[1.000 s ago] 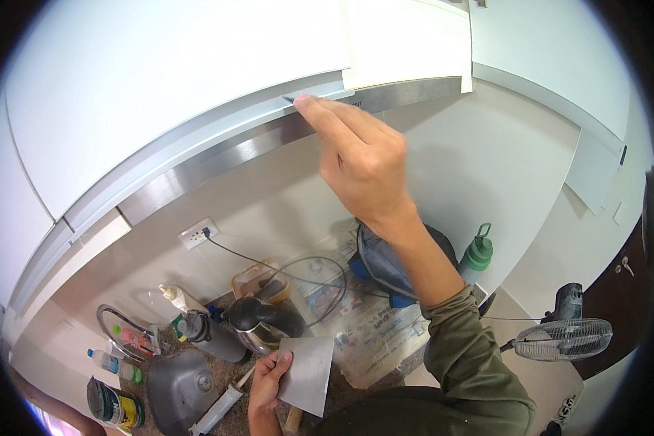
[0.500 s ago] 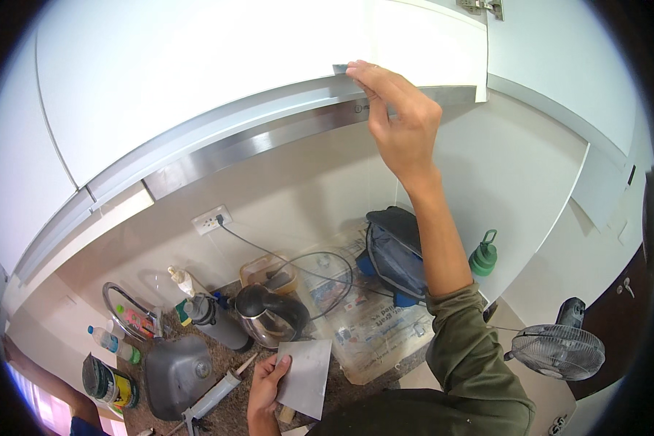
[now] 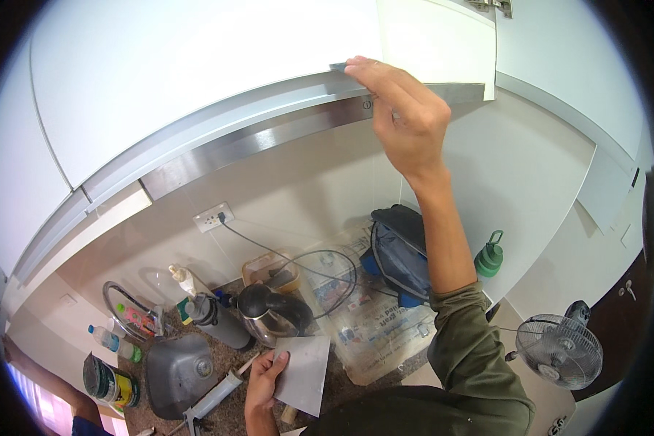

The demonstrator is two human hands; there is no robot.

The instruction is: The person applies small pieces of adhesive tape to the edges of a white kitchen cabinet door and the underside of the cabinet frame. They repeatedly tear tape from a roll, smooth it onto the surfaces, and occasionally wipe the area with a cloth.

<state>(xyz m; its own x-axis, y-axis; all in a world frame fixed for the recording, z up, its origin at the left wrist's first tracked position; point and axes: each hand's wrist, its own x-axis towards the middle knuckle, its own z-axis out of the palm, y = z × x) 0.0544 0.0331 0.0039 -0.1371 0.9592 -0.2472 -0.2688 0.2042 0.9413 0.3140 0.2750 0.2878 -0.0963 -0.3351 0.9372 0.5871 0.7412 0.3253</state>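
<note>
Two hands occupied; your left hand point(image 3: 261, 385) grips a flat, matte grey plate point(image 3: 303, 374) over the speckled counter point(image 3: 224, 357); your right hand point(image 3: 413, 120) pinches a small, dark, thin piece point(image 3: 337, 67) by the smooth white cabinet door's point(image 3: 196, 73) lower edge; fingers hide most of it; contact unclear; frame crops your left forearm.

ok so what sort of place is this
Most likely a kitchen, probably in a home: there is a metal sink with a curved faucet, a kettle nearby, and white cabinets on the wall above.
</note>
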